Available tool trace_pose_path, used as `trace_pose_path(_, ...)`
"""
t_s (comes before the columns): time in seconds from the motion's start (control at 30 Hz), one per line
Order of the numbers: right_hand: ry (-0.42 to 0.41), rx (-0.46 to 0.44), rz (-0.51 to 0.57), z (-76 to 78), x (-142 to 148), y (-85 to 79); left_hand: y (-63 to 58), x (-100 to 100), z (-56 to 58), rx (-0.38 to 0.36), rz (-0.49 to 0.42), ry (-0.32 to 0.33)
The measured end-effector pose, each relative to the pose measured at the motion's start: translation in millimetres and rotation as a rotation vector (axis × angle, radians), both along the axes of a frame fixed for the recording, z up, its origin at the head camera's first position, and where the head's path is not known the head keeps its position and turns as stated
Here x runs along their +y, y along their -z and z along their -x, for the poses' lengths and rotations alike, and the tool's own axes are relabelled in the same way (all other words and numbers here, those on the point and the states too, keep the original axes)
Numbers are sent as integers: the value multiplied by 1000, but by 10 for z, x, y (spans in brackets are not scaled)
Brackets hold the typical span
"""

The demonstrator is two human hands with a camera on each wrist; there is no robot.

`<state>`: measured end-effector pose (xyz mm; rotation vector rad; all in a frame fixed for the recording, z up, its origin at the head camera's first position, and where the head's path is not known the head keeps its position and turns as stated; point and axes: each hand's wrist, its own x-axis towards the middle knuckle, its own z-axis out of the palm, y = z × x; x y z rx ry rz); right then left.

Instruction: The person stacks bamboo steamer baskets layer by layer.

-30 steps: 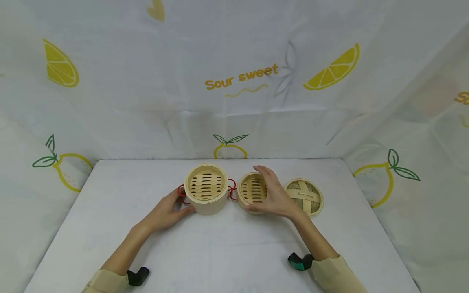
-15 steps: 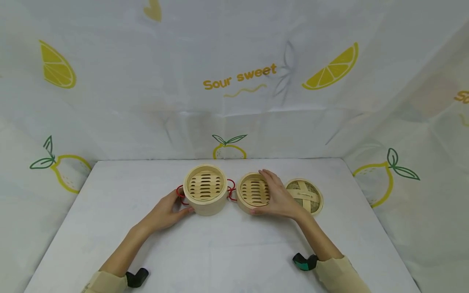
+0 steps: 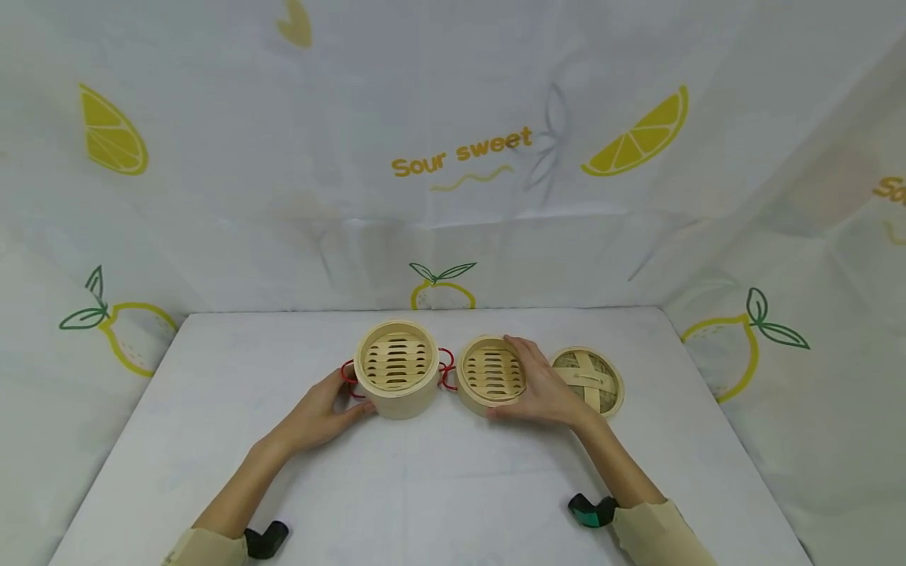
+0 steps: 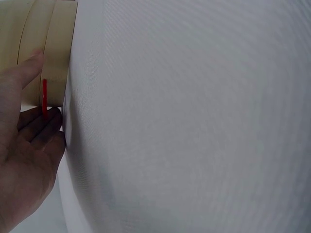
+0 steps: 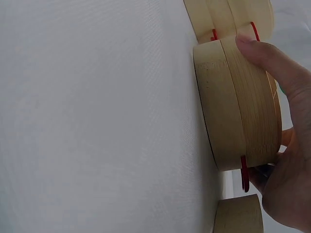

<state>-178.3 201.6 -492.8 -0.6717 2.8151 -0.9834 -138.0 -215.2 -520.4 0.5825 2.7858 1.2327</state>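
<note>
In the head view, a tall bamboo steamer (image 3: 398,402) with a slatted inside and red cord handles stands upright on the table. My left hand (image 3: 318,413) holds its left side, thumb on the front wall; the left wrist view has the fingers behind a red cord loop (image 4: 44,94). Just to the right sits a lower bamboo steamer (image 3: 477,398), also slatted. My right hand (image 3: 545,395) grips its right side, thumb on the front wall (image 5: 218,102) and fingers toward the back. The far fingers are partly hidden.
A round woven bamboo lid (image 3: 594,381) with crossed strips lies right of the lower steamer, partly behind my right hand. White cloth covers the table (image 3: 425,487). A lemon-printed curtain (image 3: 283,196) rises at the table's back edge.
My right hand has come down from over the lower steamer's inside and moved slightly right to its rim and wall. The left hand and tall steamer stay about where they were.
</note>
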Motion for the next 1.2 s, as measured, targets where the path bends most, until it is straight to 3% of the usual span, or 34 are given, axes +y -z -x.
trace_pose_path(0.53,74,21,25,-67,16,70,-15,-4,-6,-13,-9,-4)
trace_pose_path(1.2,87,107,33,-198,72,-165,-25,4,-10,6,-10,0)
